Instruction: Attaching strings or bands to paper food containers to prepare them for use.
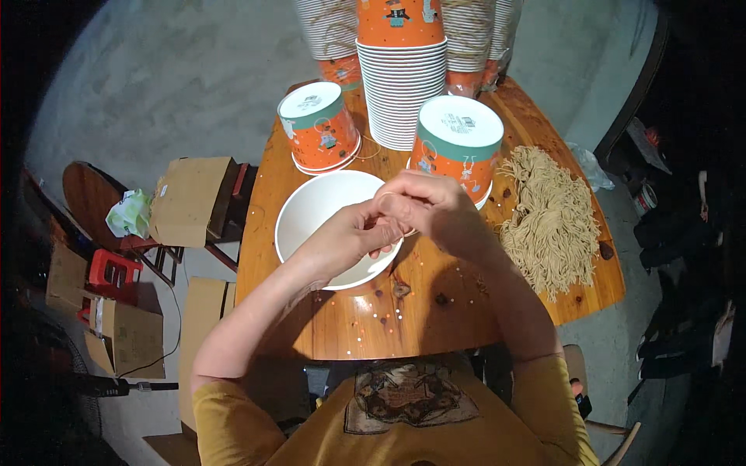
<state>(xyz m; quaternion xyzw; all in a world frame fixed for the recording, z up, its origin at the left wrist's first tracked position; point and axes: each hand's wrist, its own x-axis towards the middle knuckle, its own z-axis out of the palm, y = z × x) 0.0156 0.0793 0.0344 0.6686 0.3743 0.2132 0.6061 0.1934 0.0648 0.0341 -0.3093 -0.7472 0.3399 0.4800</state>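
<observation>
A white round paper bucket (309, 210) stands mouth up in front of me, its inside showing. At its right rim my two hands meet, fingertips pressed together. My left hand (350, 237) is closed, its thumb and fingers pinched over the rim. Against it my right hand (430, 208) is closed too, with curled fingers. Whatever lies between the fingertips is too small or hidden to make out. Behind them an orange bucket (457, 147) sits upside down, partly covered by my right hand. Another upturned orange bucket (320, 128) is at the back left, with a thin cord loop beside it.
A heap of beige cords (548, 225) lies on the wooden table (373, 326) at the right. Tall stacks of nested buckets (402, 85) rise at the back. Small pale bits dot the near edge. Left of the table are cardboard boxes (190, 200) and a red stool (114, 272).
</observation>
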